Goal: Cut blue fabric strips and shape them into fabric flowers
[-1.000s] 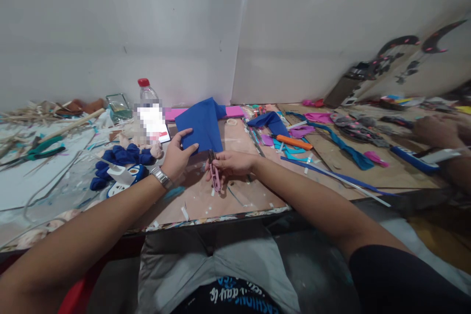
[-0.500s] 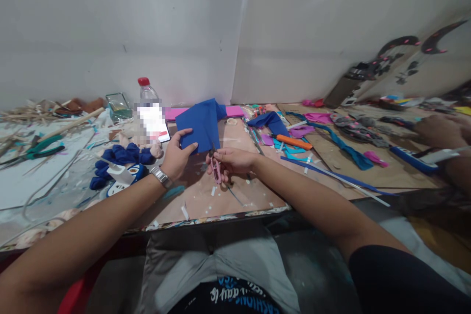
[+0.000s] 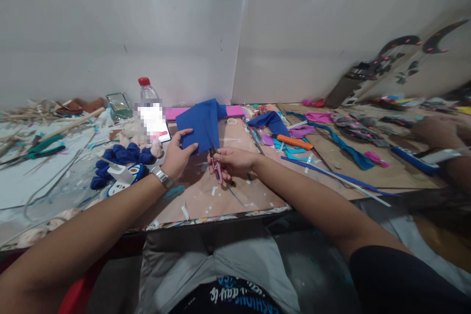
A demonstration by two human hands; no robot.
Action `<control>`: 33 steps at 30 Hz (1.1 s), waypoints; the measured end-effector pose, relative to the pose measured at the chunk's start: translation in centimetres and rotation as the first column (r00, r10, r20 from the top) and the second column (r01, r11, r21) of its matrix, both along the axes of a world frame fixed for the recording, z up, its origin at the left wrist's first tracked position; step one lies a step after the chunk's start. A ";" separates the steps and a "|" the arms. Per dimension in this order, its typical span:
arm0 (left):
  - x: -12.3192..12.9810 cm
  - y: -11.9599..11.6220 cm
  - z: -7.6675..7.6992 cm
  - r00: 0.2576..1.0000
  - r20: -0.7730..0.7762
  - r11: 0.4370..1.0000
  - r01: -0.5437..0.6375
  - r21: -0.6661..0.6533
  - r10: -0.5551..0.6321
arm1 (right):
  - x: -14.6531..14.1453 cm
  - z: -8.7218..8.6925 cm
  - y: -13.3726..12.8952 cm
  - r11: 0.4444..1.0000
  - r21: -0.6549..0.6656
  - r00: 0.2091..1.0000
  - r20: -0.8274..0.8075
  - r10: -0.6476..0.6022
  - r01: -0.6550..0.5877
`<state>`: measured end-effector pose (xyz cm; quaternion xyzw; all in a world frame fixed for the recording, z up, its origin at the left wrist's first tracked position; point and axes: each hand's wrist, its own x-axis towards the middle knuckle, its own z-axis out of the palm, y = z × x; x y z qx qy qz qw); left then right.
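Observation:
A flat piece of blue fabric (image 3: 197, 125) is pinched along its lower left side by my left hand (image 3: 179, 154), thumb in front. My right hand (image 3: 230, 161) is closed around pink-handled scissors (image 3: 217, 169). Their dark blades point up at the lower right edge of the fabric, and the tips overlap it. Behind the fabric lies a pink strip (image 3: 235, 111), partly covered by it. The scissors' far handle loop is partly hidden by my fingers.
A lit phone (image 3: 154, 122) leans by a red-capped bottle (image 3: 144, 89). Left are a blue-and-white power strip (image 3: 127, 181) and green-handled pliers (image 3: 46, 147). Right lie an orange utility knife (image 3: 294, 142) and fabric scraps (image 3: 270, 122). Another person's hand (image 3: 436, 132) is at far right.
The scissors and my right hand have shifted very slightly, with the handles tilting a little to the right. My left hand and the blue fabric stay almost where they were.

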<state>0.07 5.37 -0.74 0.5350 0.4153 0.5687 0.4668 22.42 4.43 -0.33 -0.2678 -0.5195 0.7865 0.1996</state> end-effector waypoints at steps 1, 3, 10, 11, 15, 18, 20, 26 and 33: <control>0.0 0.0 0.0 1.000 -0.001 1.000 -0.003 0.001 0.003 | 0.0 0.0 0.0 1.000 0.003 1.000 0.004 -0.002 0.002; 0.0 0.0 0.0 1.000 -0.006 1.000 -0.005 -0.001 0.005 | 0.0 0.0 0.0 1.000 0.011 1.000 0.009 -0.010 0.010; 0.1 -0.1 0.0 1.000 -0.018 1.000 0.000 -0.002 0.000 | -0.2 -0.2 0.0 0.999 0.027 0.999 0.012 -0.041 0.041; 0.1 -0.1 0.0 1.000 -0.017 1.000 0.000 0.001 0.000 | -0.2 -0.2 0.0 0.999 0.028 0.999 0.011 -0.044 0.044; 0.1 -0.2 0.1 1.000 -0.023 1.000 -0.002 0.011 0.002 | -0.2 -0.2 0.1 0.998 0.036 0.999 -0.002 -0.051 0.051; 0.1 -0.2 0.1 0.999 -0.049 1.000 -0.011 0.025 0.012 | -0.1 -0.1 0.1 0.998 0.040 0.999 -0.011 -0.050 0.050; 0.0 -0.2 0.2 0.997 -0.079 0.999 -0.022 0.044 0.025 | -0.1 0.0 0.1 0.998 0.043 0.999 -0.012 -0.041 0.042; -0.1 -0.6 0.8 0.981 -0.181 0.991 -0.054 0.120 0.075 | 0.0 0.3 0.1 0.998 0.063 1.000 -0.011 -0.026 0.027; -0.2 -0.7 0.7 0.970 -0.226 0.984 -0.051 0.169 0.089 | 0.0 0.2 0.4 0.996 0.083 1.000 -0.001 -0.019 0.019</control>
